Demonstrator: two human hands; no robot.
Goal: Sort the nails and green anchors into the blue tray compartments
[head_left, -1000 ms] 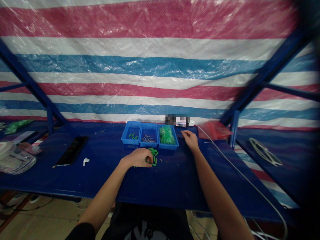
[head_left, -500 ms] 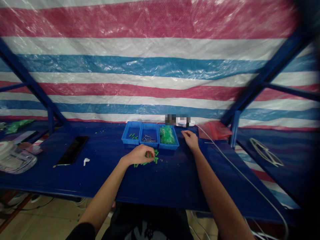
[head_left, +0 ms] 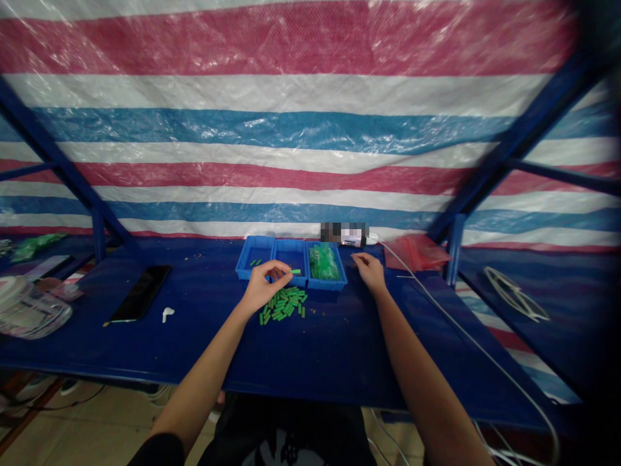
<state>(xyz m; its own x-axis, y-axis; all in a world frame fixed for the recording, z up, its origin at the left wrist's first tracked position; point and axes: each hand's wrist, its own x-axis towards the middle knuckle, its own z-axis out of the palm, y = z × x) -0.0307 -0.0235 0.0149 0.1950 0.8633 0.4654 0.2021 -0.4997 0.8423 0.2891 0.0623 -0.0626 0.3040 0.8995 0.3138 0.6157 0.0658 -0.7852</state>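
Observation:
My left hand [head_left: 266, 283] is above the front of the middle blue bin [head_left: 290, 248], with a small green wall plug [head_left: 295, 271] pinched between thumb and fingertips. Below it, a loose pile of green wall plugs [head_left: 286, 303] lies on the table. A few similar plugs are in the left blue bin [head_left: 241, 266], partly covered by my hand. The middle bin's contents are mostly hidden. In the right blue bin [head_left: 344, 275] sits a clear bag of green pieces [head_left: 324, 262]. My right hand [head_left: 370, 272] rests on the table right of this bin, fingers drawn together; whatever they hold is unclear.
Left on the blue table [head_left: 194, 349] lie a black phone [head_left: 141, 293], a white earbud [head_left: 167, 314] and a clear plastic jar [head_left: 33, 310]. Red plastic bags [head_left: 418, 252] and a white cable [head_left: 460, 309] are at the right. Blue frame posts [head_left: 455, 249] flank the workspace.
My left hand has risen from the pile toward the bins, with a green wall plug now showing in its pinch. More of the pile is visible. My right hand stays put.

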